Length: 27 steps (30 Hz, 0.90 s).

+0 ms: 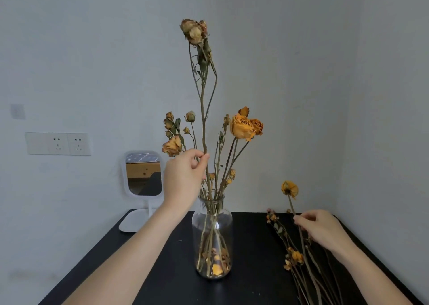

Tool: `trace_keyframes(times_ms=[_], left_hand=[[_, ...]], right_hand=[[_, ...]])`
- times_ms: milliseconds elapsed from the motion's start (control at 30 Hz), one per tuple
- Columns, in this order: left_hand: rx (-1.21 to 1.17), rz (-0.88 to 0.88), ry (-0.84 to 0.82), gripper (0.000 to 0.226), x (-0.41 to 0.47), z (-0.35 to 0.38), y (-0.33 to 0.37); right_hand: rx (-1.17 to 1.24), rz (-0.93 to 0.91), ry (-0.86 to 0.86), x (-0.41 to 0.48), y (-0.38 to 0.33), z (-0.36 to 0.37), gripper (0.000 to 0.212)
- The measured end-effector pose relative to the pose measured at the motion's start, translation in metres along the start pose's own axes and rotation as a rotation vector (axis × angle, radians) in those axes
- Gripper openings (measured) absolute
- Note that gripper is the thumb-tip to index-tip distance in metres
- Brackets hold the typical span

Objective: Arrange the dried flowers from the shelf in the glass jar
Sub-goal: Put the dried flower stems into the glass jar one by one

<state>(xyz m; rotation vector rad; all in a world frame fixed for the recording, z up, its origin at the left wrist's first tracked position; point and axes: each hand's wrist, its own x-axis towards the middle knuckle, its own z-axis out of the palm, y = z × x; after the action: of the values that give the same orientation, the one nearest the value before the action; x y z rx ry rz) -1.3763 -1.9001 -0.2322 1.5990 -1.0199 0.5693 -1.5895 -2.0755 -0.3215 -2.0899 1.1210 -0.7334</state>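
Head view, sole view.

Item: glass jar (212,235). Clear, narrow-necked, stood upright near the middle of the black tabletop (162,258). Several dried stems are already held in it; orange roses (243,126) are carried above the rim, and fallen petals (217,267) are collected at the bottom.

Item: tall stem (203,119). Its foot is set in the jar, and its pale heads are raised far above the other blooms. It is pinched between thumb and forefinger of the left hand (183,177), just above the jar's mouth; the other fingers are loosely curled.

Item: single orange flower (289,188). Its stem is gripped in the curled fingers of the right hand (322,228), with the head lifted clear of the tabletop.

Item: loose stems (294,256). Laid in a heap on the tabletop under and beside the right hand, well apart from the jar.

Item: white stand mirror (143,173), back left. Wall sockets (58,143), on the left wall.

Hazards, judged: the tall stem looks brittle and could be snapped by a tight pinch or a sideways push. The jar could be tipped by so long a stem if it is let lean. At the crowded neck, heads may be snagged and more petals shed as the next stem is fed in.
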Motion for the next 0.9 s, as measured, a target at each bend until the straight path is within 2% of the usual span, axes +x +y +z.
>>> trace_keyframes(times_ms=[167,400,633,800,900], left_hand=[[0.117,-0.068,-0.181,0.021,-0.006,0.007,-0.005],[-0.011,-0.104,-0.096,0.018,-0.01,0.013,-0.003],[0.028,-0.184,-0.217,0.018,-0.013,0.023,-0.014],[-0.013,-0.151,-0.176,0.017,-0.024,0.021,-0.02],[-0.102,-0.075,-0.101,0.015,-0.047,0.016,-0.031]], right_hand=[[-0.002,0.003,-0.004,-0.001,-0.002,0.002,0.013],[0.002,-0.005,0.008,0.0,-0.003,0.001,0.014],[0.003,0.009,0.003,0.0,-0.005,0.005,0.013],[0.068,-0.023,0.007,0.0,-0.013,0.007,0.016],[0.197,-0.074,0.015,0.001,-0.027,0.006,0.018]])
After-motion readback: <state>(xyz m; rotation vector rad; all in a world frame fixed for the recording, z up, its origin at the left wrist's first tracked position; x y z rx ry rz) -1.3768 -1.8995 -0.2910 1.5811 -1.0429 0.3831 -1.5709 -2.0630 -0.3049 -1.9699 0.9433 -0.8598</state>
